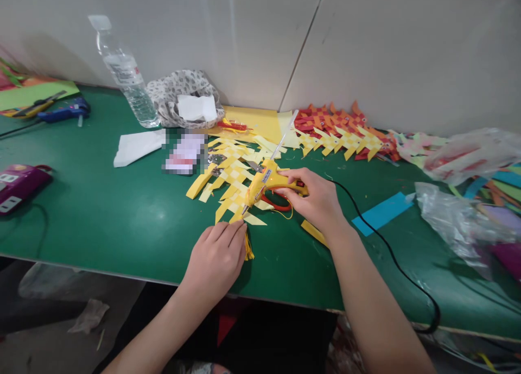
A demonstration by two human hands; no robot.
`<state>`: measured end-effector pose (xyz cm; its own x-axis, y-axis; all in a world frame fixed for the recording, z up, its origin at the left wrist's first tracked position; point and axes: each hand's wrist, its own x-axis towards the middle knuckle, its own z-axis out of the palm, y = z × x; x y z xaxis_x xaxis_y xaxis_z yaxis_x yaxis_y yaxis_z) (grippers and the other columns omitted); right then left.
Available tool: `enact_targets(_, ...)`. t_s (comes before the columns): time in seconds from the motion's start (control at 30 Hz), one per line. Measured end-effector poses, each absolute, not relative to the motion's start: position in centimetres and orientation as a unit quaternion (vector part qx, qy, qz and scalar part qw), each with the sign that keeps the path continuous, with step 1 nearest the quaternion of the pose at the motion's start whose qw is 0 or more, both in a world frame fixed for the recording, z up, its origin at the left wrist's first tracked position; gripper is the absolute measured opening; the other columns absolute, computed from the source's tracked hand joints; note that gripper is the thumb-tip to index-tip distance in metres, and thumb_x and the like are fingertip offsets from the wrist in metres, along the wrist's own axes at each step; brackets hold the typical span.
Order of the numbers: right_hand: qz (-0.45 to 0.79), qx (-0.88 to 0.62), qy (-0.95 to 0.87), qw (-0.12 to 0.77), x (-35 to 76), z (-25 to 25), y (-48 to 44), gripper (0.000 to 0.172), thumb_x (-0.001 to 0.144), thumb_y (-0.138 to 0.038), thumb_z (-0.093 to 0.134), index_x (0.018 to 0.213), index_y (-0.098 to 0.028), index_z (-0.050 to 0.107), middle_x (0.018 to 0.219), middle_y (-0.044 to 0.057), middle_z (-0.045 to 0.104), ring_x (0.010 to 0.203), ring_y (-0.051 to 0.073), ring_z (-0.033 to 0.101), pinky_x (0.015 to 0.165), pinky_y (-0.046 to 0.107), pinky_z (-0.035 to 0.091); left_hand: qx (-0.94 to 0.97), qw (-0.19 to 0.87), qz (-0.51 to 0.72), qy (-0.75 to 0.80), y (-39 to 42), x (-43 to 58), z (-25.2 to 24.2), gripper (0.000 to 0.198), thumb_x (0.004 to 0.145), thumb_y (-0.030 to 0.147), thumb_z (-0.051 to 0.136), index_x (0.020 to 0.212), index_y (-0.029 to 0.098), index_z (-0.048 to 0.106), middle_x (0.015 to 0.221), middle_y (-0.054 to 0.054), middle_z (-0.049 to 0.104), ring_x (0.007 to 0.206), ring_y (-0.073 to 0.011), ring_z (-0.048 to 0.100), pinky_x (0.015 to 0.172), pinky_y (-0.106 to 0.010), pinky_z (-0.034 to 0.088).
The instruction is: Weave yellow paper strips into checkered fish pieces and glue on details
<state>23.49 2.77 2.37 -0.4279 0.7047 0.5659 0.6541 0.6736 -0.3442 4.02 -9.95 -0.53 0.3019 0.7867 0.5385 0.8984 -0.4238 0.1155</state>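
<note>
Smooth green tabletop (101, 216) below, right hand (315, 200) clasps plastic glue gun (260, 183), left (217, 257) pinches paper (236, 217).

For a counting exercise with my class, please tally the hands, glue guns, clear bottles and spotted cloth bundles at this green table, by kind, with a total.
Left hand and right hand: 2
Yellow glue gun and blue glue gun: 2
Clear bottle: 1
Spotted cloth bundle: 1
Total: 6
</note>
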Motion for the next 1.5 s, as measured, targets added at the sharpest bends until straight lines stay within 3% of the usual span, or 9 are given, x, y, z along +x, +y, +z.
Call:
enact_targets(0.37, 0.037, -0.406, -0.844, 0.349, 23.61, 2.37, 2.82, 0.022, 0.075, -0.025, 0.067, 0.095, -0.027, 0.056, 0.084, -0.001, 0.065, 0.081, 0.02, 0.064, 0.069, 0.032, 0.05, -0.799, 0.102, -0.265, -0.53, -10.1, 4.02, -0.59, 0.024, 0.087, 0.016, 0.049, 0.106, 0.009, 0.063, 0.105, -0.008, 0.069, 0.087, -0.021, 0.062, 0.073, -0.035, 0.051)
enact_targets(0.6, 0.049, -0.383, -0.845, 0.37, 23.37, 2.66, 2.63, 0.023, 0.073, -0.022, 0.068, 0.083, -0.025, 0.048, 0.101, 0.003, 0.067, 0.096, 0.023, 0.063, 0.074, 0.036, 0.053, -0.8, 0.096, -0.264, -0.531, -10.08, 4.0, -0.59, 0.024, 0.086, 0.015, 0.051, 0.106, 0.009, 0.063, 0.104, -0.008, 0.069, 0.087, -0.0217, 0.061, 0.074, -0.036, 0.051)
enact_targets(0.83, 0.071, -0.4, -0.834, 0.374, 23.19, 2.75, 2.49, 0.035, 0.066, -0.024, 0.073, 0.087, -0.025, 0.045, 0.109, 0.005, 0.064, 0.098, 0.025, 0.062, 0.078, 0.04, 0.052, -0.801, 0.103, -0.264, -0.528, -9.92, 4.03, -0.57, 0.024, 0.086, 0.015, 0.051, 0.106, 0.008, 0.063, 0.104, -0.008, 0.069, 0.087, -0.021, 0.061, 0.073, -0.035, 0.052)
enact_targets(1.07, 0.11, -0.41, -0.829, 0.365, 23.24, 2.38, 2.54, 0.029, 0.072, -0.019, 0.068, 0.085, -0.025, 0.043, 0.104, 0.003, 0.066, 0.102, 0.024, 0.062, 0.077, 0.036, 0.052, -0.801, 0.103, -0.262, -0.529, -10.01, 4.05, -0.69, 0.024, 0.086, 0.016, 0.05, 0.106, 0.008, 0.063, 0.105, -0.008, 0.069, 0.087, -0.021, 0.061, 0.073, -0.035, 0.052)
enact_targets(1.5, 0.049, -0.403, -0.838, 0.365, 23.2, 2.37, 2.71, 0.027, 0.076, -0.019, 0.065, 0.075, -0.024, 0.039, 0.099, 0.001, 0.068, 0.095, 0.022, 0.065, 0.072, 0.033, 0.051, -0.798, 0.108, -0.266, -0.53, -9.94, 4.07, -0.58, 0.024, 0.087, 0.016, 0.05, 0.105, 0.009, 0.064, 0.104, -0.007, 0.07, 0.085, -0.0208, 0.061, 0.072, -0.035, 0.051)
